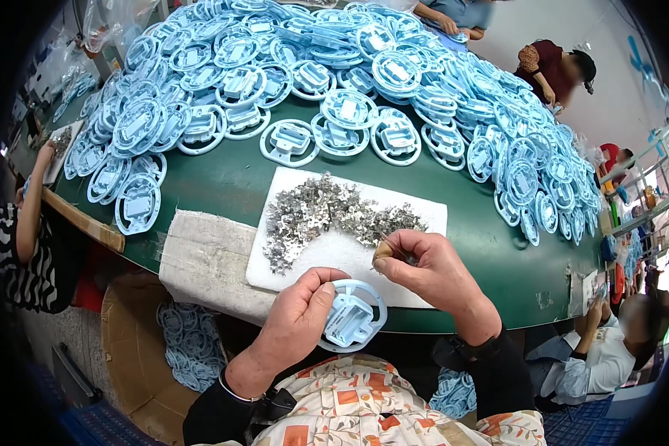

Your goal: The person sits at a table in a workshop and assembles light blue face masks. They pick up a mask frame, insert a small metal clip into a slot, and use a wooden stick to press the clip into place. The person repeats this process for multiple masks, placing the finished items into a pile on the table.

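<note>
My left hand (pixel 302 311) is closed on the rim of a light blue plastic steering-wheel-shaped part (pixel 351 317), holding it over my lap by the table's front edge. A rectangular recess shows in the part's middle. To its upper right, my right hand (pixel 432 269) is pinched, thumb against forefinger; whatever lies between the fingertips is too small to make out. Just beyond both hands lies a white foam board (pixel 327 256). On it spreads a curved heap of small silvery metal pieces (pixel 305 212), with my right fingertips near the heap's right end.
A large pile of light blue wheel-shaped parts (pixel 238 85) covers the far side of the green table (pixel 223 178). A pale cloth (pixel 204 249) lies left of the board. Below left stands a cardboard box (pixel 137 357) holding more parts. Other people sit around the table.
</note>
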{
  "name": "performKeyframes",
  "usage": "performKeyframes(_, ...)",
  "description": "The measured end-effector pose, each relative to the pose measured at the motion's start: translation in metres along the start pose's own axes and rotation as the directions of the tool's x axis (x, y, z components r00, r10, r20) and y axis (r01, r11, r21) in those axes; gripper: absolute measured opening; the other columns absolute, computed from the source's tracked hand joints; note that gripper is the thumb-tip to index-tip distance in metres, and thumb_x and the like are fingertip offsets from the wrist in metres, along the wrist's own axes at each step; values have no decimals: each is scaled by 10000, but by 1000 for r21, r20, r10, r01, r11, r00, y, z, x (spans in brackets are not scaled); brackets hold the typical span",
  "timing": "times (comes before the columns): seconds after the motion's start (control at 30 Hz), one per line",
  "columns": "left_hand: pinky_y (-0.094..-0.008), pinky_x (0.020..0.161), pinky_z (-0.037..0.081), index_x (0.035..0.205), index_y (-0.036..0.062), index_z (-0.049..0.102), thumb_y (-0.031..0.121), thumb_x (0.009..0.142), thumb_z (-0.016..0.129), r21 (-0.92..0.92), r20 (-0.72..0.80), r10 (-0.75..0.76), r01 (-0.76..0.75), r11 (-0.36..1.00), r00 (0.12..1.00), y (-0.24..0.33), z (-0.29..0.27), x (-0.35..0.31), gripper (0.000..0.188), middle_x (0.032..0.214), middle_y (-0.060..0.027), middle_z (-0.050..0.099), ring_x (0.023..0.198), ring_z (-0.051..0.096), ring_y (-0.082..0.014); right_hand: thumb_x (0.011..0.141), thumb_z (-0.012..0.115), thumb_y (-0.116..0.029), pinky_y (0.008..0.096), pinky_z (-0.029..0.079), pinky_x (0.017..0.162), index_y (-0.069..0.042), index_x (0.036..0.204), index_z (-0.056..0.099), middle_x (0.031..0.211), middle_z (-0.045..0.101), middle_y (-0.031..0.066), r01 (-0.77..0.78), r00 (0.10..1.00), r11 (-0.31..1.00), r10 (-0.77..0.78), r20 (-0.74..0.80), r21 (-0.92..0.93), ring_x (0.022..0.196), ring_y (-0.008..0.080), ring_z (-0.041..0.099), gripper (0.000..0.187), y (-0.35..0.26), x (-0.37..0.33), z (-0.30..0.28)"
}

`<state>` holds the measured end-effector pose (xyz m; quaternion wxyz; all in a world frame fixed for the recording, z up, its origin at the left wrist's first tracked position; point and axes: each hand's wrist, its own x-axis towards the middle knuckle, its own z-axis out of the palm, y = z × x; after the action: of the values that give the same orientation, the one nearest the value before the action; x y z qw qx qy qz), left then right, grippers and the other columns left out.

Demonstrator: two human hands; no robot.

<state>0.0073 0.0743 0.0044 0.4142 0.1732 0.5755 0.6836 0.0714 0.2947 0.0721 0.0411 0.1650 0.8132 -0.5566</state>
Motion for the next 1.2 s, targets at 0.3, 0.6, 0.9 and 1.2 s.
performKeyframes(0.3,-221,828,495,1381,-42,517,86,1081,460,100,-73,118,-110,989,990,-2,12,5,331,1105,-46,652,953,584,-50,903,734,-120,277,485,629,-2,937,725,775,670,30,83,997,996,-83,8,-17,708,80,589,123,6,-23,5)
performKeyframes(0.6,-203,634,451,1393,-35,577,68,1051,487,272,-111,123,-89,958,986,-2,11,16,368,887,26,632,731,526,-13,847,753,-60,309,530,615,-9,929,708,804,668,92,267,950,850,-312,-27,-454,696,188,666,106,11,-16,20)
performKeyframes(0.9,-210,559,409,1364,-37,608,62,1036,480,280,-118,87,-51,959,989,-4,8,18,366,785,45,590,639,468,-10,859,736,-82,387,553,603,-36,883,681,816,683,111,320,919,818,-391,-54,-478,696,310,696,76,11,-18,21)
performKeyframes(1.2,-223,562,421,1347,-52,612,61,1031,475,306,-120,122,-81,949,985,-5,9,20,363,785,26,608,641,486,-22,864,741,-99,397,551,599,-31,881,692,812,688,118,299,929,812,-367,-40,-502,696,309,700,85,11,-16,21)
